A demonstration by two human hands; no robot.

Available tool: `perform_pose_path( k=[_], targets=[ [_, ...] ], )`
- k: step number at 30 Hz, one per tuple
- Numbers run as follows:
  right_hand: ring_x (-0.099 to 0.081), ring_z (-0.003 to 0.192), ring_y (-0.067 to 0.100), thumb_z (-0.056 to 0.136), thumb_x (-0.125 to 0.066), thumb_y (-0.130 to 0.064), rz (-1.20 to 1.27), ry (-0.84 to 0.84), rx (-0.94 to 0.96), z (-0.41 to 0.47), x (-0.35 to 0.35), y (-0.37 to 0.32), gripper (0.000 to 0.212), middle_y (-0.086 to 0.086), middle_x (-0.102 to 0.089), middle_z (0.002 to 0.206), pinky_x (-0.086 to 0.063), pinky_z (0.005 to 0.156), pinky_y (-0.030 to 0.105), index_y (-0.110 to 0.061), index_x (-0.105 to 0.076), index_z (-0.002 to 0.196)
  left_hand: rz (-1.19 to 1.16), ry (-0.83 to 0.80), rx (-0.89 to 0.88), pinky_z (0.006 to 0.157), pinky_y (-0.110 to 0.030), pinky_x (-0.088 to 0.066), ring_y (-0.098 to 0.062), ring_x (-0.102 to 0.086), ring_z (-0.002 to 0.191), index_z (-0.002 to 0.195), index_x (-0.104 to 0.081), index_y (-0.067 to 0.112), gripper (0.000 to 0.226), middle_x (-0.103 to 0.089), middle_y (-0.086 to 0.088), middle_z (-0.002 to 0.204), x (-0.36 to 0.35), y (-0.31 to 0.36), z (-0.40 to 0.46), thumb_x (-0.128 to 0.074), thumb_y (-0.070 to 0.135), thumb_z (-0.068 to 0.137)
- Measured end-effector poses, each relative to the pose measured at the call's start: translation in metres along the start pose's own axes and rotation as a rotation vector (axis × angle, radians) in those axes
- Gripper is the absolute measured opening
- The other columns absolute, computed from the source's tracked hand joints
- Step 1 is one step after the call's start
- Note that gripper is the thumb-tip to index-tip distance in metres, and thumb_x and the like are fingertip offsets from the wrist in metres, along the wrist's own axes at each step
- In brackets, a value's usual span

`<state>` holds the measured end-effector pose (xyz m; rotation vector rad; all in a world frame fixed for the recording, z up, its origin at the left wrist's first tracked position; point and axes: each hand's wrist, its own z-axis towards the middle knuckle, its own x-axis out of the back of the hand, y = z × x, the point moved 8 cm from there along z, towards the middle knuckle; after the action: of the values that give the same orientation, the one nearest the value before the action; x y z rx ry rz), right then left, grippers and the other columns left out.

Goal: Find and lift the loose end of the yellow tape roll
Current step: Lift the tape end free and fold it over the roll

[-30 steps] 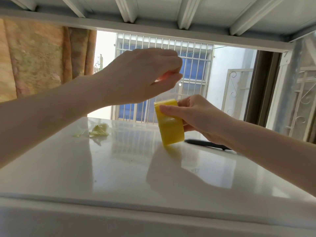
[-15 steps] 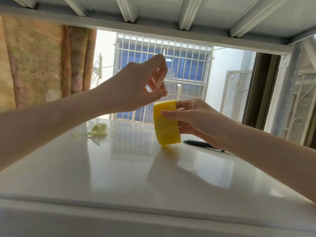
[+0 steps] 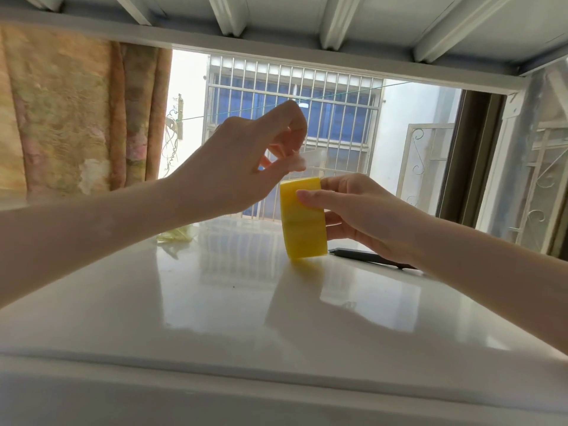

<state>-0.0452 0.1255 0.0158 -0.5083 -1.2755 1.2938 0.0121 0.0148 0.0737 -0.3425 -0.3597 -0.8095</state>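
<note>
The yellow tape roll (image 3: 302,219) stands on edge on the glossy white tabletop (image 3: 233,305). My right hand (image 3: 362,210) grips it from the right, thumb across its front face. My left hand (image 3: 242,167) hovers just above and left of the roll. Its fingertips pinch a thin, nearly clear strip of tape, the loose end (image 3: 310,159), which is lifted off the top of the roll.
A black pen (image 3: 368,257) lies on the table behind my right wrist. A crumpled scrap of yellowish tape (image 3: 176,235) sits at the back left. A barred window and a curtain stand behind the table; a shelf runs overhead.
My left hand dropped closer to the roll and its fingers spread, and the clear tape end now shows between the fingertips. My right hand holds the roll in about the same place.
</note>
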Motion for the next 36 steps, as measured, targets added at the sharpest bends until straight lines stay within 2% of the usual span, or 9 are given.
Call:
perform_pose_path(
  k=[4,7,11,17,21,23,27,31,36],
  targets=[
    [-0.069,0.083,0.015,0.087,-0.057,-0.023,0.047,0.000,-0.003,0.000,0.001,0.001,0.025,0.006,-0.068,0.099,-0.058,0.066,0.022,-0.010,-0.058,0.108,-0.014,0.003,-0.001,0.065,0.006,-0.041,-0.004,-0.062,0.070,0.099,-0.047,0.007,0.028,-0.060,0.012,0.077,0.000,0.005,-0.001,-0.066,0.020,0.084],
    [-0.069,0.089,0.019,0.086,-0.058,-0.023,0.043,-0.007,-0.010,0.001,0.001,0.002,0.034,0.008,-0.068,0.104,-0.058,0.069,0.025,-0.006,-0.056,0.116,-0.025,0.026,-0.010,0.064,0.009,-0.037,0.003,-0.056,0.085,0.098,-0.046,0.007,0.029,-0.059,0.011,0.078,-0.001,0.008,-0.003,-0.067,0.020,0.083],
    [-0.069,0.084,0.018,0.087,-0.057,-0.022,0.072,-0.029,-0.010,0.000,0.000,0.001,0.033,0.007,-0.068,0.100,-0.058,0.068,0.025,-0.004,-0.056,0.115,-0.032,0.039,-0.005,0.069,0.005,-0.042,-0.002,-0.062,0.073,0.097,-0.039,0.017,0.032,-0.061,0.012,0.079,-0.004,0.007,-0.007,-0.067,0.024,0.083],
    [-0.071,0.088,0.019,0.086,-0.059,-0.026,0.087,-0.004,-0.001,0.002,0.003,0.006,0.028,0.007,-0.071,0.101,-0.059,0.073,0.028,-0.009,-0.062,0.107,-0.031,-0.038,-0.014,0.077,0.002,-0.041,-0.004,-0.064,0.076,0.104,-0.036,0.022,0.044,-0.060,0.014,0.087,-0.009,0.007,-0.007,-0.069,0.032,0.077],
    [-0.069,0.078,0.012,0.080,-0.061,-0.042,-0.108,0.048,-0.001,0.001,0.010,0.006,0.033,0.001,-0.071,0.090,-0.058,0.065,0.023,-0.014,-0.062,0.098,-0.047,-0.072,-0.031,0.078,0.004,-0.040,-0.001,-0.060,0.084,0.109,-0.034,0.023,0.049,-0.058,0.015,0.089,-0.013,0.005,-0.008,-0.070,0.028,0.075],
    [-0.064,0.073,0.009,0.074,-0.063,-0.051,-0.311,0.173,0.055,0.000,0.023,0.000,0.042,-0.001,-0.065,0.084,-0.056,0.065,0.025,-0.018,-0.051,0.097,-0.049,-0.072,-0.043,0.077,0.006,-0.039,0.003,-0.053,0.094,0.110,-0.034,0.023,0.050,-0.058,0.014,0.090,-0.015,0.005,-0.009,-0.070,0.025,0.076],
    [-0.055,0.083,0.010,0.068,-0.065,-0.052,-0.561,0.304,0.336,-0.007,0.031,-0.026,0.050,-0.005,-0.052,0.095,-0.050,0.068,0.020,-0.025,-0.038,0.101,-0.027,-0.083,-0.068,0.081,-0.004,-0.044,-0.004,-0.061,0.083,0.113,-0.033,0.023,0.050,-0.060,0.012,0.093,-0.021,0.005,-0.010,-0.069,0.025,0.078],
    [-0.053,0.095,0.008,0.073,-0.069,-0.039,-0.707,0.292,0.530,-0.014,0.028,-0.043,0.037,-0.011,-0.047,0.108,-0.048,0.078,0.018,-0.027,-0.052,0.103,0.002,-0.087,-0.101,0.078,-0.009,-0.047,0.000,-0.059,0.081,0.117,-0.032,0.025,0.049,-0.058,0.015,0.094,-0.024,0.008,-0.009,-0.065,0.026,0.080],
    [-0.054,0.080,-0.016,0.073,-0.073,-0.031,-0.728,0.314,0.607,-0.016,0.027,-0.049,0.027,-0.018,-0.057,0.083,-0.043,0.073,0.003,-0.018,-0.063,0.095,0.013,-0.074,-0.168,0.075,-0.029,-0.054,-0.017,-0.069,0.081,0.122,-0.033,0.020,0.048,-0.070,-0.002,0.103,-0.025,0.015,-0.011,-0.053,0.037,0.081]
  ],
)
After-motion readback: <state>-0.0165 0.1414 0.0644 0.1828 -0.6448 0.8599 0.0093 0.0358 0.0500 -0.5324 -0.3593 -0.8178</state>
